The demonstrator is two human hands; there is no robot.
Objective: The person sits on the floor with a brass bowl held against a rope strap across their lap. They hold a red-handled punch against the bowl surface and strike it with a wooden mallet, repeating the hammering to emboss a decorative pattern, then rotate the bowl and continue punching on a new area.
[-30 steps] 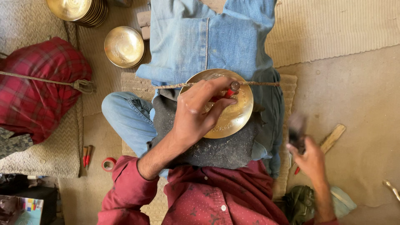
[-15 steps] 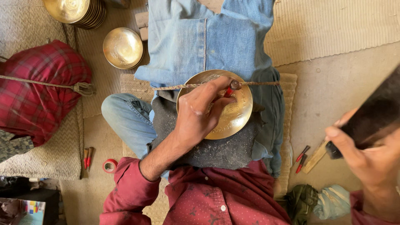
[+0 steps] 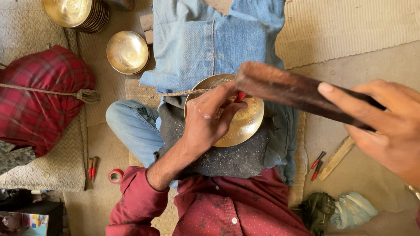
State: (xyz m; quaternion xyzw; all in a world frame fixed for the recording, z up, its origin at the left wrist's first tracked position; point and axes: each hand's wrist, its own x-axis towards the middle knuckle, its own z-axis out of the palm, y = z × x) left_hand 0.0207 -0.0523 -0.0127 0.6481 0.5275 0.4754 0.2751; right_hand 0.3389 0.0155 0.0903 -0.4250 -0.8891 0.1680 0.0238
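Woven mats surround round brass bowl (image 3: 238,126); right hand (image 3: 385,126) grips dark wooden block (image 3: 288,89)

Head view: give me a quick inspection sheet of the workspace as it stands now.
Surface: woven mat over a dusty floor.
Job's things: brass bowl on the lap, on a grey cloth; dark wooden block.
Clutter: second bowl, stack of bowls, red tape roll, red-handled tools, wooden stick, red plaid bundle.
Grippers: left hand on the brass bowl, pinching a small red tool; right hand gripping the block.
Cables: rope across the bundle.
Surroundings: nothing seen.
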